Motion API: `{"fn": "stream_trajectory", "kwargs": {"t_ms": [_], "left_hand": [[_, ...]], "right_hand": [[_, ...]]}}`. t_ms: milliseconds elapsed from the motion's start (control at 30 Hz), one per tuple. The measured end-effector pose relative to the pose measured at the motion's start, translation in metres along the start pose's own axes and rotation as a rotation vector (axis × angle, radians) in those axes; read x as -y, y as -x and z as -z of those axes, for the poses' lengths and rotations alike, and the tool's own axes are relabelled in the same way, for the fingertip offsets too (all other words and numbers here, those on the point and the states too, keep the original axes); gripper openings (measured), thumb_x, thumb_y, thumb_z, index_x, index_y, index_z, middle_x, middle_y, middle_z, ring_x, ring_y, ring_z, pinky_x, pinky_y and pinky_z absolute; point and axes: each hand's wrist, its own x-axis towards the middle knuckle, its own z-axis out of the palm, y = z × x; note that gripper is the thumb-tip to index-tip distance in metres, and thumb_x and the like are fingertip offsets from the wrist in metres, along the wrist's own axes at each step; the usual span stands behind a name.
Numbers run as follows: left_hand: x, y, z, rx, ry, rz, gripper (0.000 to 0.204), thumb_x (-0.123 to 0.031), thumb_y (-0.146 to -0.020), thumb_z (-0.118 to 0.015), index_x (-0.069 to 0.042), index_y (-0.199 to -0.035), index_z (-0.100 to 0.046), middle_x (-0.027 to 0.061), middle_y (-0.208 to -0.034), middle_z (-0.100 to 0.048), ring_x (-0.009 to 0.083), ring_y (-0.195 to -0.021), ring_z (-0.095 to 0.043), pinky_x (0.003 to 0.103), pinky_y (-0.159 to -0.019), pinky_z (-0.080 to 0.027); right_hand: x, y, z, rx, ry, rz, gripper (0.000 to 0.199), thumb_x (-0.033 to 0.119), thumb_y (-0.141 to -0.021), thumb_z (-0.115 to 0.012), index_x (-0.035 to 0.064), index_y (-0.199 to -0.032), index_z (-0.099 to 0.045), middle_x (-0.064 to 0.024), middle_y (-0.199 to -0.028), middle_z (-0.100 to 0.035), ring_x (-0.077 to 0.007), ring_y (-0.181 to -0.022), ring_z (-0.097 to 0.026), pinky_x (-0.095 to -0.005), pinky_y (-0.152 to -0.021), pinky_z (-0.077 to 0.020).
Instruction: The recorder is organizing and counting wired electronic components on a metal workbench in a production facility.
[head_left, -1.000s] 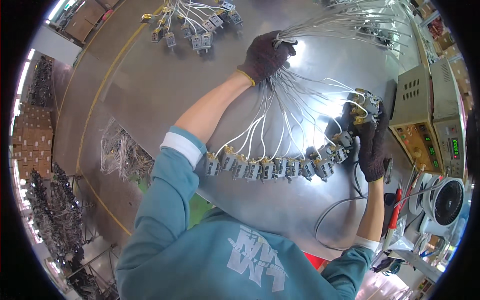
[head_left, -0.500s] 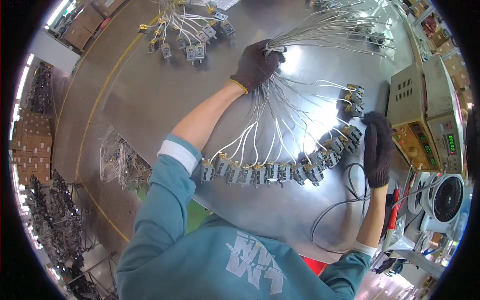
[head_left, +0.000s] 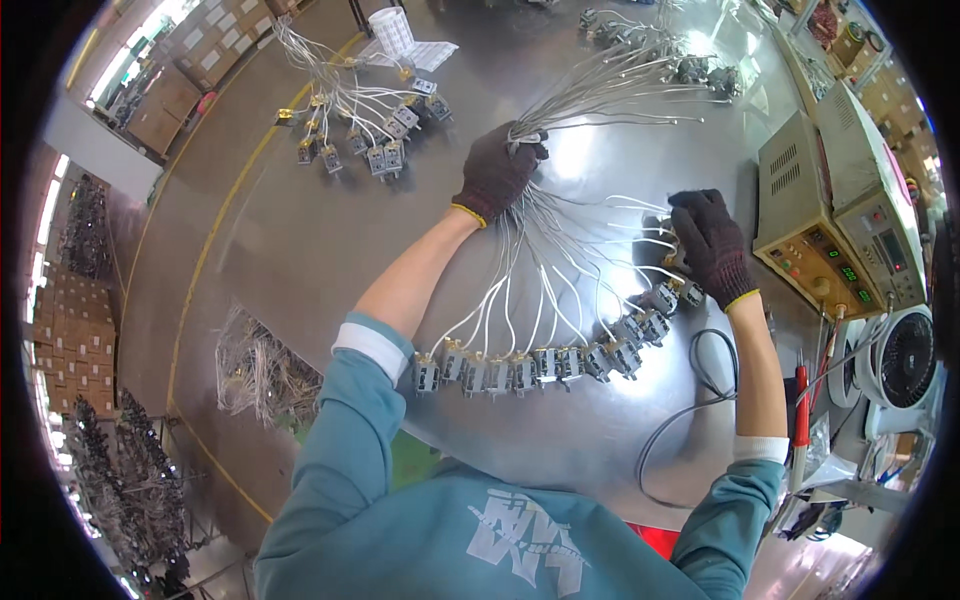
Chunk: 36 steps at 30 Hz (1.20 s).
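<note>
In a dark knitted glove, my left hand [head_left: 500,170] is closed round a bundle of thin wires [head_left: 610,92]. Their free ends spread away toward the far right. On the near side, white-sleeved leads fan out to small grey socket-like blocks [head_left: 545,364] with brassy tops, lying in a curved row on the metal table [head_left: 480,425]. My right hand [head_left: 710,245], gloved alike, lies over the blocks at the row's right end, its fingers reaching left and slightly bent. It partly hides those blocks, and I cannot tell if it grips any.
Another wired cluster of blocks [head_left: 385,157] lies at the far left, near a white roll [head_left: 391,32] and paper. On the right stand stacked test instruments [head_left: 815,260], a small fan [head_left: 900,360] and a red-handled tool [head_left: 801,405]. A grey cable [head_left: 655,440] loops near the right forearm.
My right hand has moved left and away from me, from beside the right-end blocks to over them. Those blocks sit closer in. My left hand keeps its hold on the wires.
</note>
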Motion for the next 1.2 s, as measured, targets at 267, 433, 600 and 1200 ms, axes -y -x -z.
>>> {"fn": "stream_trajectory", "kwargs": {"t_ms": [267,433,600,1200], "left_hand": [[-0.013,-0.004,0.0,-0.007,-0.057,0.014,0.027,-0.01,-0.097,-0.061,-0.004,-0.118,-0.075,0.0077,-0.096,-0.08,0.0173,-0.084,-0.076,0.033,-0.076,-0.061],[-0.003,0.004,-0.003,-0.103,-0.118,-0.101,0.03,-0.012,-0.095,-0.067,-0.007,-0.125,-0.072,0.0084,-0.099,-0.079,0.0219,-0.086,-0.076,0.036,-0.076,-0.061],[-0.015,0.021,0.0,-0.153,-0.848,-0.136,0.051,-0.024,-0.095,-0.07,-0.016,-0.144,-0.057,0.0146,-0.115,-0.078,0.0379,-0.095,-0.077,0.047,-0.085,-0.061],[-0.151,0.082,-0.008,1.003,-1.004,-0.565,0.057,-0.011,-0.092,-0.068,-0.01,-0.148,-0.06,0.0177,-0.16,-0.054,0.0371,-0.15,-0.05,0.053,-0.124,-0.04]], "right_hand": [[0.045,0.012,0.008,0.117,0.45,-0.068,0.027,0.029,-0.105,-0.052,0.0077,-0.111,-0.069,-0.0221,-0.111,-0.067,-0.043,-0.106,-0.064,-0.0532,-0.089,-0.0558],[0.036,0.015,-0.001,0.1,0.366,-0.227,0.037,0.039,-0.107,-0.049,0.0106,-0.109,-0.072,-0.0251,-0.113,-0.068,-0.0448,-0.106,-0.067,-0.0558,-0.092,-0.0559],[0.045,0.041,-0.001,-0.107,0.119,-0.167,0.032,0.032,-0.104,-0.058,0.019,-0.132,-0.069,-0.0216,-0.109,-0.065,-0.0424,-0.108,-0.065,-0.0554,-0.092,-0.0532],[0.05,0.033,-0.005,-0.068,0.1,-0.209,0.037,0.03,-0.101,-0.06,0.0238,-0.136,-0.067,-0.0201,-0.109,-0.065,-0.0411,-0.107,-0.065,-0.0536,-0.094,-0.0537]]}}
